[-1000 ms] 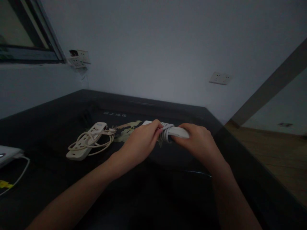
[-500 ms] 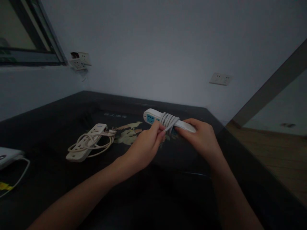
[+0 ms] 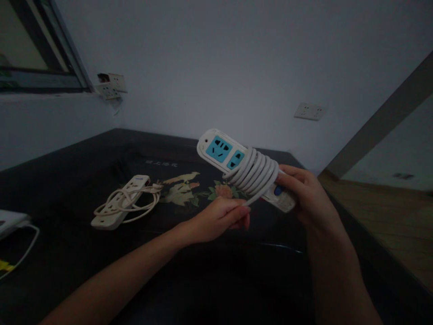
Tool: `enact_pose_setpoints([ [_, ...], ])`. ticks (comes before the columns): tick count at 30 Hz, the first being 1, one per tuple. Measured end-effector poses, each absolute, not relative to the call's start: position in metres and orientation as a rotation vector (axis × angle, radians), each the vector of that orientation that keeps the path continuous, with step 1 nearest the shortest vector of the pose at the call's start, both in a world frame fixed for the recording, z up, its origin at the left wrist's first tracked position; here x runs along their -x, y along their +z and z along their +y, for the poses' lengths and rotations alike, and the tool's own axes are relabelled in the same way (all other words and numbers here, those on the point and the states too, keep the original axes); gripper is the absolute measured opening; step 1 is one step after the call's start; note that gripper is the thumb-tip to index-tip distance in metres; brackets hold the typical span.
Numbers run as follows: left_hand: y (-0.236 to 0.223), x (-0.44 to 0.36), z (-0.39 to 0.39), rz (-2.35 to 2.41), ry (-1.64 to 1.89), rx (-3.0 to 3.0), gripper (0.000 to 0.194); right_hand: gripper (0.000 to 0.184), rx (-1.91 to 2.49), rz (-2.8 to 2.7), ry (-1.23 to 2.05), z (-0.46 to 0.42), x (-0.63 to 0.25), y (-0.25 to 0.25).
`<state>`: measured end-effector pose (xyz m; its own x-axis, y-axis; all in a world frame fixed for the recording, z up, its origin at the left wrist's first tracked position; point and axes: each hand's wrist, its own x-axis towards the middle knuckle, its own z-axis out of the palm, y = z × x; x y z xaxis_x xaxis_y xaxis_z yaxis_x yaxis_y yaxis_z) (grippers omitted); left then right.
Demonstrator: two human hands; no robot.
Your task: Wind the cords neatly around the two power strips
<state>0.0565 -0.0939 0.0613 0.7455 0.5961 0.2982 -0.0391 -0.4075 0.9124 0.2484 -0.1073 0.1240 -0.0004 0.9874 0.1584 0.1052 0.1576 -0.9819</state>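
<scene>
A white power strip (image 3: 209, 146) with blue socket faces and a dark blue switch is held tilted above the dark table. Its white cord (image 3: 259, 171) is wound around the middle in several close turns. My right hand (image 3: 306, 194) grips the switch end. Below the coil, my left hand (image 3: 223, 216) pinches the loose length of the cord between thumb and fingers; the cord's far end is hidden by that hand. On the table to the left lies a second power strip (image 3: 108, 221), with its thin cord looped loosely over it.
The dark table (image 3: 162, 280) has a printed flower-and-bird picture on its top. At the left edge sits a white device (image 3: 11, 221) with a cable, beside something yellow (image 3: 6, 266). Wall sockets (image 3: 310, 111) are on the back wall; others (image 3: 113, 85) hang by the window.
The held power strip has turned so its socket face shows more, and it appears larger. My left hand has moved down and right with the cord, away from the strip.
</scene>
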Motion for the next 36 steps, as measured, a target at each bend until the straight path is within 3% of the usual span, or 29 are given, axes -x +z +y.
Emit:
enact_pose_setpoints([
  [11, 0.050, -0.039, -0.063, 0.239, 0.321, -1.772, 0.039, 0.024, 1.009, -1.390, 1.341, -0.116, -0.243, 0.126],
  [23, 0.066, -0.033, -0.065, 0.252, 0.319, -1.824, 0.036, 0.022, 1.088, -1.299, 1.229, -0.094, -0.253, 0.117],
  [32, 0.040, -0.050, -0.060, 0.256, 0.490, -1.825, 0.035, 0.024, 1.113, -1.282, 1.225, -0.097, -0.245, 0.117],
  [36, 0.040, -0.045, -0.054, 0.287, 0.406, -1.853, 0.037, 0.023, 1.094, -1.314, 1.317, -0.097, -0.248, 0.115],
])
